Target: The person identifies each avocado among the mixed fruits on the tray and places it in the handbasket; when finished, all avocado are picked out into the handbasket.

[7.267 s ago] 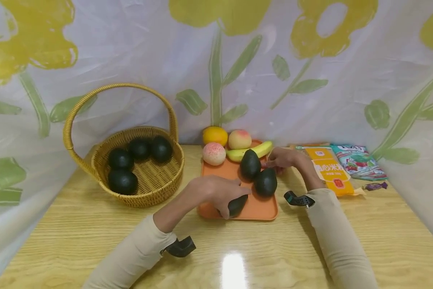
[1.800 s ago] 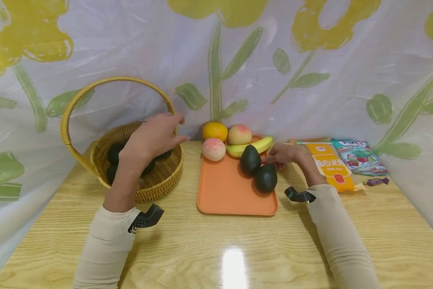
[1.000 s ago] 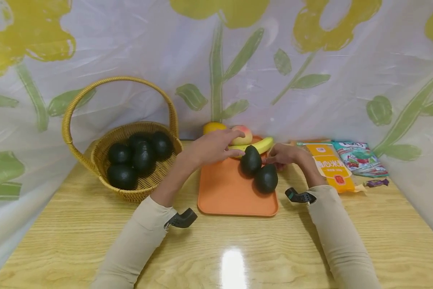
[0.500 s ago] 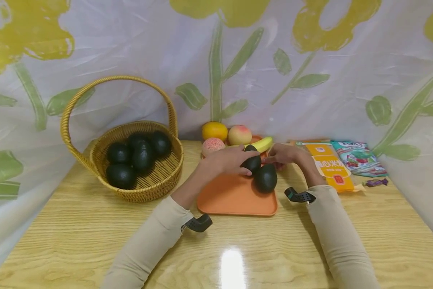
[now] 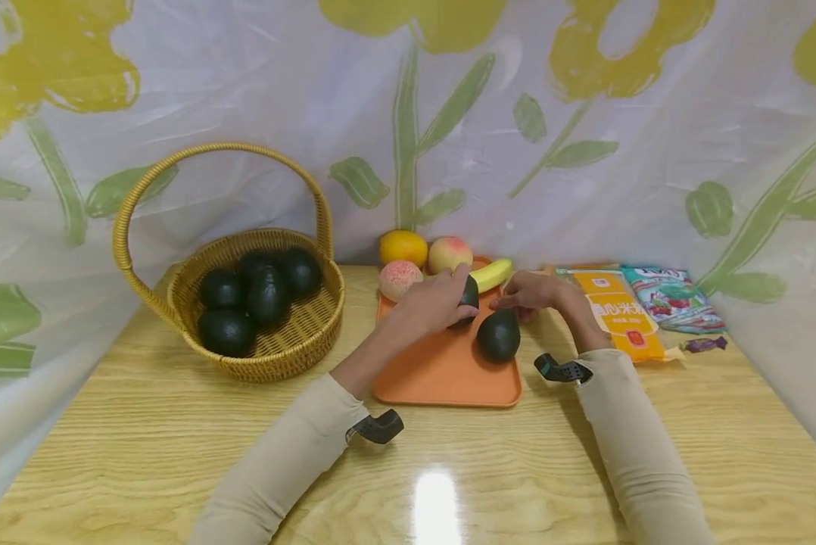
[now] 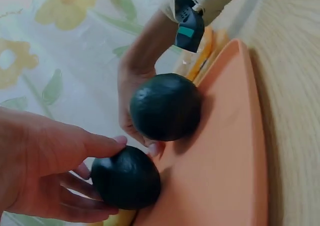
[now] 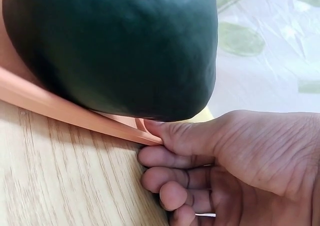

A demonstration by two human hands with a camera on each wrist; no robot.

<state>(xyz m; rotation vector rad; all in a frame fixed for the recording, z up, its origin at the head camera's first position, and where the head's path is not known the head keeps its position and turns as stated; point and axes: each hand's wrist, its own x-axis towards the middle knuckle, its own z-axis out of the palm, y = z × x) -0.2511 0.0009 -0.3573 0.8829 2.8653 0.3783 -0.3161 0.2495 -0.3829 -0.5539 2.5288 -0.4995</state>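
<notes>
My left hand (image 5: 435, 301) grips a dark green avocado (image 6: 127, 178) over the orange tray (image 5: 442, 382), thumb on its upper side and fingers underneath. In the head view that hand covers much of this avocado. A second avocado (image 5: 499, 336) lies on the tray to its right. At the tray's right edge, my right hand (image 5: 532, 294) pinches the rim, with its thumb (image 7: 187, 137) on top and the other fingers curled below, close beside the second avocado. Several avocados (image 5: 268, 295) lie in the wicker basket (image 5: 281, 367) on the left.
At the tray's far end are a yellow lemon-like fruit (image 5: 403, 247), two peaches (image 5: 400, 280) and a banana (image 5: 491, 275). An orange snack packet (image 5: 619, 314), a teal bag (image 5: 672, 299) and a purple-wrapped candy (image 5: 705, 344) lie right. The basket's tall handle (image 5: 122, 227) arches up.
An avocado from the tray's near side was put into the basket. My left hand then came back right and took hold of another avocado. The right hand stayed at the tray rim.
</notes>
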